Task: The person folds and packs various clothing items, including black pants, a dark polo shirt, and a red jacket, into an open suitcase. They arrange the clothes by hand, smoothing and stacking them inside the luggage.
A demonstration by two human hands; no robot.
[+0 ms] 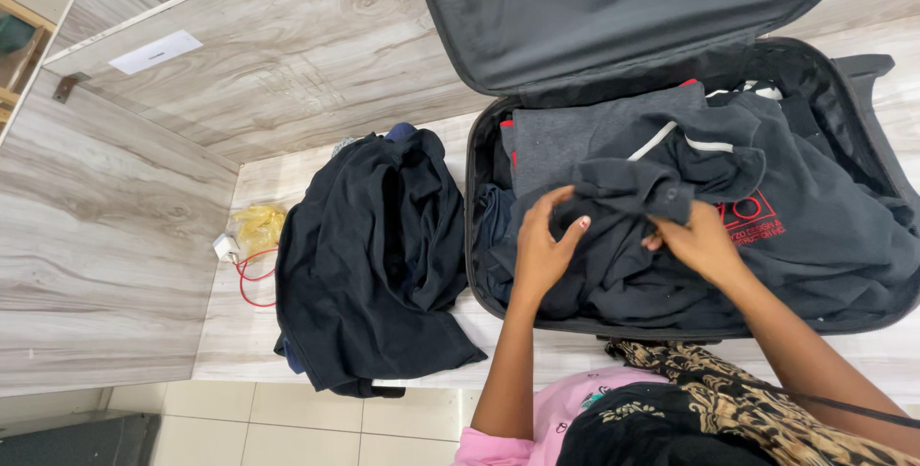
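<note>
An open black suitcase (867, 82) lies on a wood-grain platform, its lid propped up behind. Inside are dark clothes: a grey folded piece (575, 135) and a dark navy garment (815, 226) with a red printed patch and white stripes. My left hand (544, 247) and my right hand (698, 241) both grip folds of that navy garment near the front of the case, fingers curled into the cloth.
A heap of dark clothes (374, 255) lies on the platform left of the suitcase. Further left are a yellow plastic bag (257, 226), a white plug (226, 248) and a red cable (251, 279). Wood-grain walls rise behind and at left; pale floor tiles lie below.
</note>
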